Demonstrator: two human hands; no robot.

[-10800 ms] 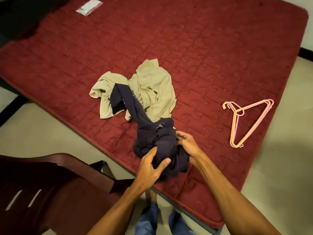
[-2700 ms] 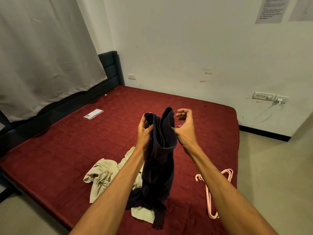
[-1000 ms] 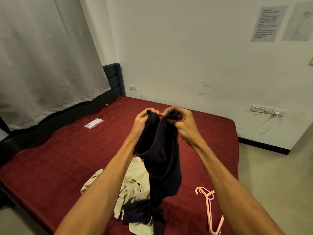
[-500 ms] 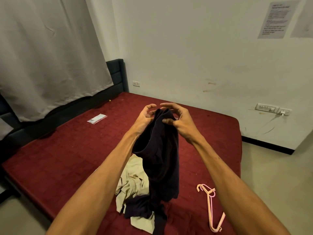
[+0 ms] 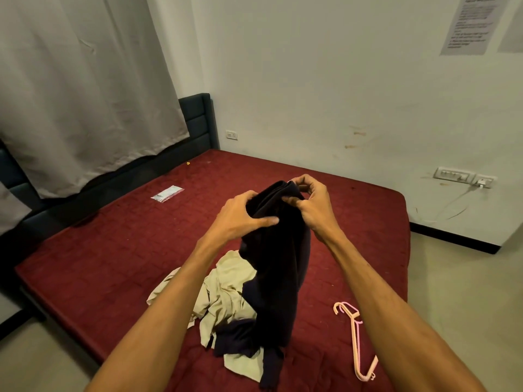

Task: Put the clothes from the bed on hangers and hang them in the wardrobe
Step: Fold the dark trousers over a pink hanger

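Left hand point(image 5: 244, 213) shifted; dark garment point(image 5: 276, 264) hangs bunched.

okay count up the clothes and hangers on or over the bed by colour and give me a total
Dark navy garment, held up by the left hand and right hand: 1
Beige garment: 1
Pink hangers, overlapping, at least: 2
Total: at least 4

— Non-task items on the wall?
— Grey curtain point(image 5: 85, 89) at left; paper notice point(image 5: 468, 24) upper right; switch panel point(image 5: 452, 175) with plugged charger point(image 5: 483, 182), cable trailing down.
— Elsewhere?
— Small plastic packet point(image 5: 167, 193); dark headboard point(image 5: 198, 120).
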